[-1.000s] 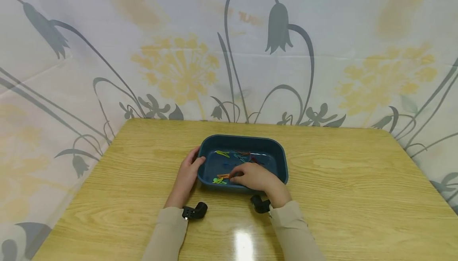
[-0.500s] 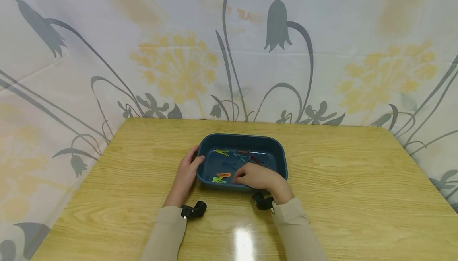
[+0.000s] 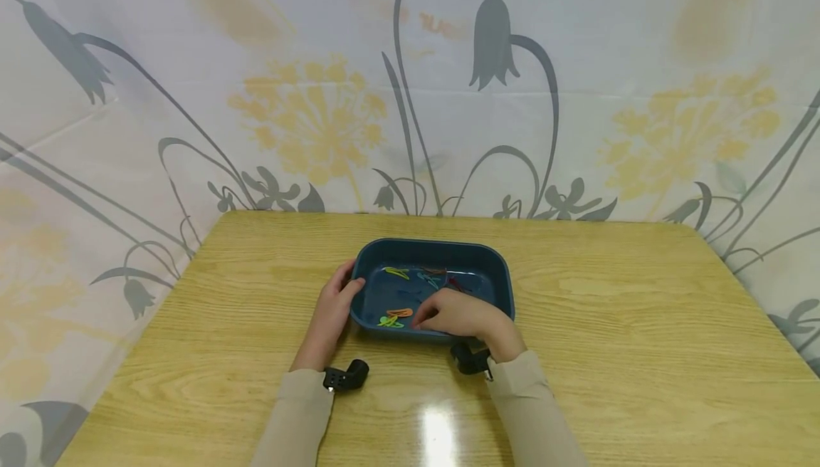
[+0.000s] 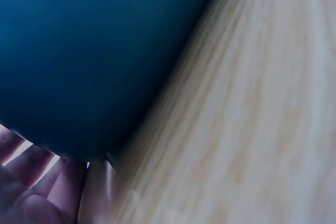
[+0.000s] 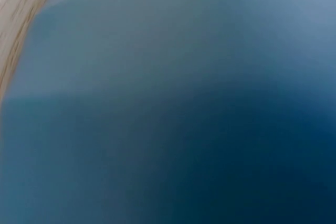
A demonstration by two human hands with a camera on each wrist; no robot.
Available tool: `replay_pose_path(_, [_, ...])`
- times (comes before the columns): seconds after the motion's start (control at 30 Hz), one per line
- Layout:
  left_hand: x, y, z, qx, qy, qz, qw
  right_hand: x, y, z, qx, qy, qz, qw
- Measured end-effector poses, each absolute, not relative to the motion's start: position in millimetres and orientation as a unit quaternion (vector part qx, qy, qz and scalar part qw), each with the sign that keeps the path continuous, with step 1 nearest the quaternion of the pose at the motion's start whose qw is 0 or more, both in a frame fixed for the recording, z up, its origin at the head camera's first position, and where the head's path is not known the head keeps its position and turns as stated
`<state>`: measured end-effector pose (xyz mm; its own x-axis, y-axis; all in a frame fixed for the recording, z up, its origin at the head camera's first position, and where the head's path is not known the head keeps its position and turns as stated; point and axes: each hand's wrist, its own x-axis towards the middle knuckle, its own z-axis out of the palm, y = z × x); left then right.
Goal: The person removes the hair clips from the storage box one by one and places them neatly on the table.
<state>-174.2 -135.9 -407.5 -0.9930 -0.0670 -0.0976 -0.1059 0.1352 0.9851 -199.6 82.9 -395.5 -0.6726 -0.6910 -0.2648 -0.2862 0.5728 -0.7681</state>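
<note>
A dark blue tray (image 3: 442, 243) holds several coloured clips. My left hand (image 3: 332, 310) grips its left wall, thumb over the rim; the left wrist view shows fingers (image 4: 31, 177) against the tray's outside (image 4: 94, 66). My right hand (image 3: 458, 314) reaches over the near rim with curled fingers low in the tray; whether they pinch anything is hidden. Just left of its fingertips lie an orange clip (image 3: 400, 312) and yellow-green clips (image 3: 390, 322). Farther back are a yellow clip (image 3: 396, 272), a teal one (image 3: 428, 280) and a dark red one (image 3: 457, 284).
The tray stands on a wood-grain table (image 3: 608, 339), with a flower-patterned cloth (image 3: 576, 125) behind it. Black wrist cameras sit at my left wrist (image 3: 347, 376) and right wrist (image 3: 469, 359). The right wrist view shows mostly blurred tray surface (image 5: 157, 103).
My right hand has shifted slightly toward the near rim, and the orange clip beside it shows more fully. My left hand keeps its grip on the tray.
</note>
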Motion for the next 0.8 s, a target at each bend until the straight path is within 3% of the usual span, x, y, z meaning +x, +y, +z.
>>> replay_pose_path(0.37, [-186,-142,-433,-0.053,0.752,0.657,-0.001,-201,85,-396,-0.288,0.84,-0.373,0.269])
replay_pose_path(0.8, [-185,-142,-432,-0.056,0.75,0.659,0.004,-199,86,-388,-0.242,0.838,-0.432,0.23])
